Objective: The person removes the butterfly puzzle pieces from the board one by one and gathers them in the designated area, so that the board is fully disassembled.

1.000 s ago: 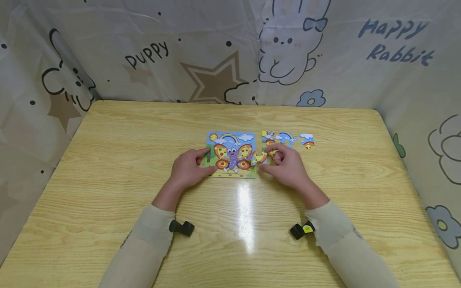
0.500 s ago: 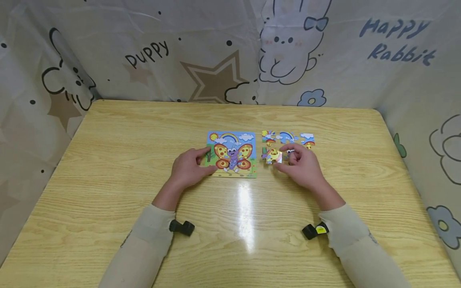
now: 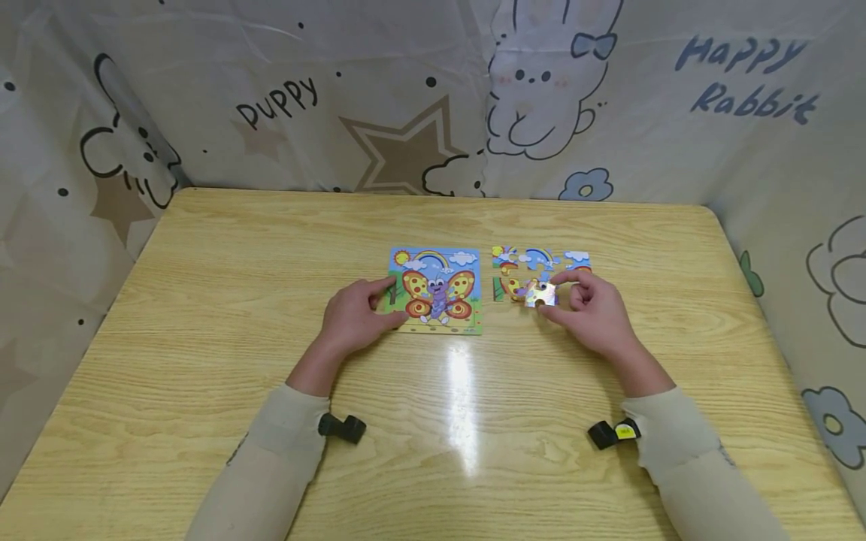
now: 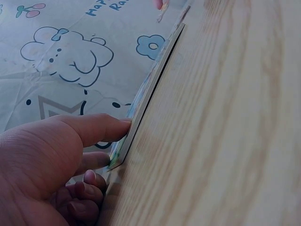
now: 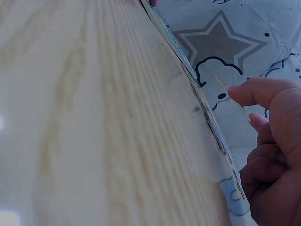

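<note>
A square butterfly picture board (image 3: 443,293) lies on the table, with my left hand (image 3: 355,315) gripping its lower left corner between thumb and forefinger. The left wrist view shows the thumb on the edge of the board (image 4: 149,96), other fingers curled beneath. To the right, my right hand (image 3: 598,312) pinches a shiny jigsaw piece (image 3: 541,294) between thumb and forefinger. Seen edge-on in the right wrist view, the jigsaw piece (image 5: 221,81) is raised off the table. Under and behind it lie other jigsaw pieces (image 3: 539,258), partly hidden by the held piece and hand.
The wooden table (image 3: 271,233) carries a bright light reflection in front of the board. Its back edge meets a printed curtain (image 3: 399,90), which also hangs along both sides. Black wrist cameras (image 3: 343,428) sit on the sleeves, low over the table.
My right hand has moved right with the jigsaw piece, from over the board's right edge to over the loose pieces. The left hand and board have stayed in place.
</note>
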Motion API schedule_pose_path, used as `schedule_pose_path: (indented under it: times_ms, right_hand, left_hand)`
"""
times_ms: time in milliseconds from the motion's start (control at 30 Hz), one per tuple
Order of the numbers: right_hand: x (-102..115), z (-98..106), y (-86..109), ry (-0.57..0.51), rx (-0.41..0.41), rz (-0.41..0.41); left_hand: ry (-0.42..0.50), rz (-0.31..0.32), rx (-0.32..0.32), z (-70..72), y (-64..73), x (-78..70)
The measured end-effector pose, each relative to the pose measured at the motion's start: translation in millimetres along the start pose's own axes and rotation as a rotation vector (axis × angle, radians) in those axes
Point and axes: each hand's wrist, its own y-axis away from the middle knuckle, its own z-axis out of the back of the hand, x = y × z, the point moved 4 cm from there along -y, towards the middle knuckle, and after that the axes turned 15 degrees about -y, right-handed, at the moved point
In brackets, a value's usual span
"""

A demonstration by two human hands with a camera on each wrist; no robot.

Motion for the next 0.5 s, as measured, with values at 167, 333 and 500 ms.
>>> schedule_pose_path:
  times_ms: [167,333,500]
  right_hand:
    - [-4.4,8.8,0.2,0.001,-0.004,0.013]
    - [-9.2,18.4,0.6,0.002,-0.01,0.006]
    - [-13.4,27.1,0.3,0.017,-0.018,-0.029]
  left_hand:
    - [-0.006,-0.006,-0.009,-0.2,-0.1,0.2]
    - [-0.006,-0.009,-0.016,0.3,0.1,-0.6]
    - [-0.01,-0.007,-0.018,0.4,0.1,-0.8]
